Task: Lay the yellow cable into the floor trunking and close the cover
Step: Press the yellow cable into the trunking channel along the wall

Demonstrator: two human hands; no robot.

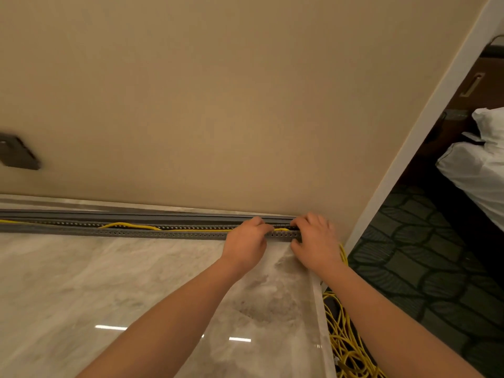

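Your left hand (245, 242) and right hand (315, 241) work side by side at the right-hand end of the floor trunking (136, 234), a grey channel with perforated side walls that runs along the foot of the beige wall (218, 105). The yellow cable (131, 226) lies inside the channel along most of its visible length. It rises in a low hump over the near wall about midway, then drops back in and continues to your hands. A short stretch of it shows between the two hands. Your left hand has its fingers curled, with thumb and forefinger pinching the cable at the channel opening. Your right hand has its fingers curled over the far wall and its thumb against the near wall, gripping the end of the trunking. The contact under the fingertips is hidden. The channel is open at the top. A flat grey strip (81, 214) lies behind it against the wall; you cannot tell whether this is the cover. The remainder of the cable lies in a loose coil (346, 347) to your right, where the marble floor (81, 282) meets the dark patterned carpet (422, 268). A dark plate (17, 155) is fixed to the wall at far left. White bedding (477, 165) shows at far right.
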